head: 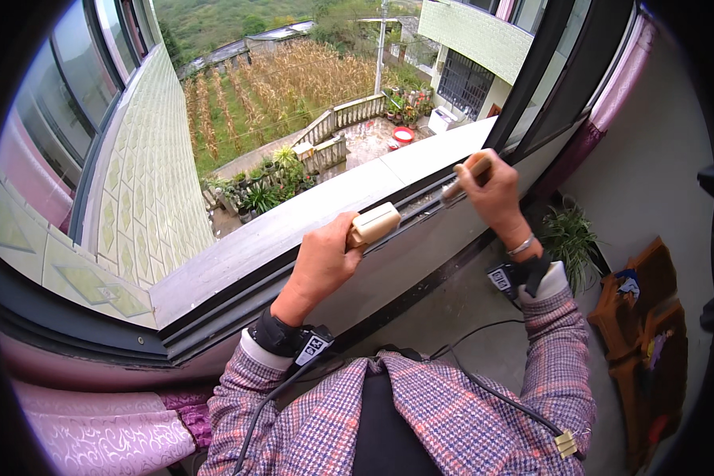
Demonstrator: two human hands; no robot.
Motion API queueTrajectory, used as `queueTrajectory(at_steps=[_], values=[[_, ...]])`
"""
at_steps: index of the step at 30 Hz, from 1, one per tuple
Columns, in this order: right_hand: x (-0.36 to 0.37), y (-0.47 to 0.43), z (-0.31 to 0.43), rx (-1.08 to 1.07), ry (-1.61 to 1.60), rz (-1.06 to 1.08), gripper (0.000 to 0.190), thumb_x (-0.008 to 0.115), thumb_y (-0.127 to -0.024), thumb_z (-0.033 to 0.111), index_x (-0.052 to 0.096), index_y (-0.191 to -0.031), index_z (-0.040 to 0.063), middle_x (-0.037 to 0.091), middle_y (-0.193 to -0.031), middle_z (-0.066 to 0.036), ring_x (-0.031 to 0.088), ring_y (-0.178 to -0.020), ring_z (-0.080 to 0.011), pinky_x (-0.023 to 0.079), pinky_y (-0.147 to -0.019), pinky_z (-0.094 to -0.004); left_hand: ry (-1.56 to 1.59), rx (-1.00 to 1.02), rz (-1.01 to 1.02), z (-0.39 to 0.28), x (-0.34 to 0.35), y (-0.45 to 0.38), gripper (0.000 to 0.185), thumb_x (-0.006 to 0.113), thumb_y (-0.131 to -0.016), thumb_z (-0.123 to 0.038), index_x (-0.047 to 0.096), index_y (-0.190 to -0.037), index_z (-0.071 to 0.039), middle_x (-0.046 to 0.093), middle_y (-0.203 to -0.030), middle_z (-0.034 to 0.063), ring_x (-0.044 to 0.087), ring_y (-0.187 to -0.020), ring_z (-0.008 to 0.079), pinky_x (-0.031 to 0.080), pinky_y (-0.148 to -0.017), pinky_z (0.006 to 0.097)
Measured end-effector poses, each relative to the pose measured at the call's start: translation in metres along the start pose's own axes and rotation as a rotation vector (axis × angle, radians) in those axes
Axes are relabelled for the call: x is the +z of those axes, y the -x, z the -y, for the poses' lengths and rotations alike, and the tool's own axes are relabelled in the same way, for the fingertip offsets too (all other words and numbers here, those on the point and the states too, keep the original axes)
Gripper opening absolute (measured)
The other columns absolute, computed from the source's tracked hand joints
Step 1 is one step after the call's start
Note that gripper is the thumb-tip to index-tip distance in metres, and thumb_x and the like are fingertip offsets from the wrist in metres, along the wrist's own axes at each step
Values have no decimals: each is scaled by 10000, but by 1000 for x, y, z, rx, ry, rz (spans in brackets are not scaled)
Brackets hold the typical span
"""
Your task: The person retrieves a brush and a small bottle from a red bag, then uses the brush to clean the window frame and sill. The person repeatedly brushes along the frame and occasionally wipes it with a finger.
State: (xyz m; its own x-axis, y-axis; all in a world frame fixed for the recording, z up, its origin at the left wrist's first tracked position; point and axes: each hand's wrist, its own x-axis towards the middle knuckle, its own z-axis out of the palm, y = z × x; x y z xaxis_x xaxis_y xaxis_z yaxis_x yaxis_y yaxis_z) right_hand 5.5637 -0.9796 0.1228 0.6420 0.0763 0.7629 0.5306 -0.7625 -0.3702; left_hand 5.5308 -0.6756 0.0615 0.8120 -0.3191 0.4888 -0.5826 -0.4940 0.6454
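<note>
My left hand [327, 256] grips a small beige plastic tool [376, 225] with a blocky end, held over the inner edge of the window track. Its exact kind is unclear. Farther right, my right hand [492, 184] pinches a tan-handled brush [467, 176] by its handle, slanting down to the left. The brush's lower end is blurred and meets the metal sliding-window track [417, 207], where pale debris lies in the groove. Beyond the track runs the white outer windowsill [327, 199].
Dark sliding panes [538, 77] stand at the right end of the opening. A pink curtain [107, 425] hangs at lower left. A potted spider plant [568, 229] and brown wooden furniture [645, 333] are at right. Cables [482, 390] run from my wrist straps across my jacket.
</note>
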Motion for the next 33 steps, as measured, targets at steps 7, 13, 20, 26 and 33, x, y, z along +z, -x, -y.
queueTrajectory(at_steps=[7,13,20,26,33], values=[[46,17,29,-39,-3,49,217,776,-811,99,565,-803,44,563,-617,-79,572,-513,-184,478,-520,-301,-134,54,-26,-5,33,1,366,726,-787,-78,571,-1116,-35,658,-865,206,659,-790,403,543,-686,432],[55,22,0,365,-413,8,216,755,-854,143,597,-819,0,636,-658,-54,623,-530,-112,528,-504,-272,1,0,-76,9,64,-15,342,712,-782,-62,558,-1082,-6,663,-869,216,658,-795,409,537,-676,443],[-31,-21,14,485,-519,36,164,719,-889,99,600,-851,-7,633,-737,-53,627,-558,-100,512,-458,-228,364,54,-15,-16,68,-25,414,768,-788,-82,588,-1157,-36,683,-908,192,683,-805,327,545,-714,366],[-34,-21,-14,261,-170,21,188,758,-852,118,597,-818,28,594,-627,-20,552,-579,-77,489,-564,-281,-8,-6,-19,-15,17,-12,434,753,-776,-82,596,-1179,-42,680,-860,199,694,-784,368,561,-696,388],[40,16,2,24,48,85,209,762,-810,155,573,-823,66,610,-704,-104,634,-605,-286,518,-569,-384,-157,83,-42,-2,25,2,392,729,-769,-66,581,-1131,-31,666,-856,209,664,-793,394,546,-680,413]])
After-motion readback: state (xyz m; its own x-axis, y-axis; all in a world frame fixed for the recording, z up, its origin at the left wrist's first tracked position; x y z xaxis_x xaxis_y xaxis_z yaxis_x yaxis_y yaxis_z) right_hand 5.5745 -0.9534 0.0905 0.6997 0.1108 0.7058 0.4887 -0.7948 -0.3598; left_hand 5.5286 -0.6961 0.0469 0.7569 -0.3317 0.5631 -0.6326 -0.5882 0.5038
